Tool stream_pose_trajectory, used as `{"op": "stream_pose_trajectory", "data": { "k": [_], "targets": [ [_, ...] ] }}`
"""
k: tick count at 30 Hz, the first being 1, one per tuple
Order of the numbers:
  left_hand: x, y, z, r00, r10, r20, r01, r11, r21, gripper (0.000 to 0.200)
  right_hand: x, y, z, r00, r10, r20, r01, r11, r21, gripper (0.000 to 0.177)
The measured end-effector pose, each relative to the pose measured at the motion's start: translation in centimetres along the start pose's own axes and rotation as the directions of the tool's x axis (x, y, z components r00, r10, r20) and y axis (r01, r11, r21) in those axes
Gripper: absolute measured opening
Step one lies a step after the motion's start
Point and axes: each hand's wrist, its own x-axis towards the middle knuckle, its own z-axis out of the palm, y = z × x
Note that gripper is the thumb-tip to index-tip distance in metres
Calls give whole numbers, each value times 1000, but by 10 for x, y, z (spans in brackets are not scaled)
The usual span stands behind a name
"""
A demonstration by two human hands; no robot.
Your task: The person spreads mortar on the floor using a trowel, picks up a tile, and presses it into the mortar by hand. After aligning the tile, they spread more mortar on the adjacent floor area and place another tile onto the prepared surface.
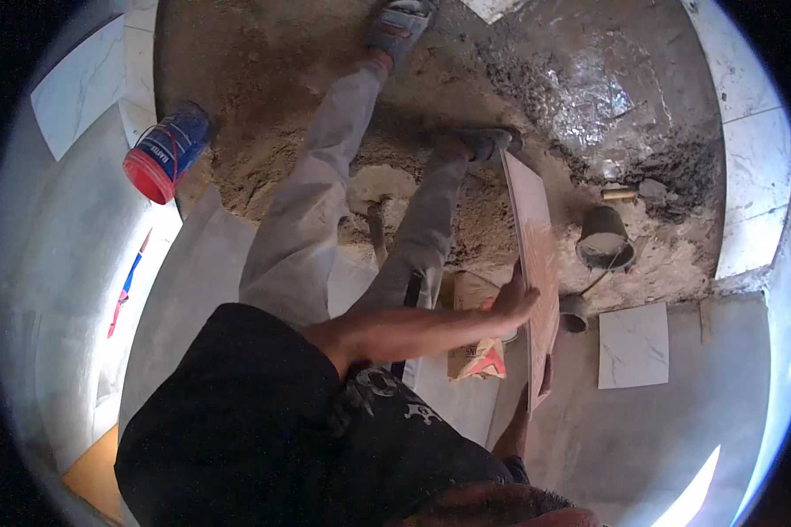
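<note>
A large tile [536, 237] stands nearly upright on its edge, its brownish-pink back turned toward me with pale smears on it. My left hand [513, 305] reaches across my body and rests against that back, fingers stretched out and thumb apart. Lower down, my right hand [546, 376] grips the tile's edge near its bottom corner, its fingers partly hidden behind the tile. Beside my left forearm lies a paper bag [476, 362] with red print.
Bare, rough ground holds a dark bucket [605, 239], a smaller pot [573, 313] and a wooden-handled tool [620, 193]. A white marbled tile [633, 345] leans at right. A red-and-blue bucket [167, 154] lies tilted at left. Wet mortar [589, 97] covers ground further off.
</note>
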Motion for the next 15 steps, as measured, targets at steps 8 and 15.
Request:
{"op": "stream_pose_trajectory", "data": {
  "k": [8, 15],
  "targets": [
    [-21, -39, 34, 893, -316, 319, 325, 945, 27, 58, -26, 69, 4, 876, 482, -4, -459, 836, 300, 47],
    [-18, -74, 60, 845, -277, 458, 309, 951, 5, 55, -22, 108, -8, 866, 495, 79, -490, 804, 336, 49]
  ]
}}
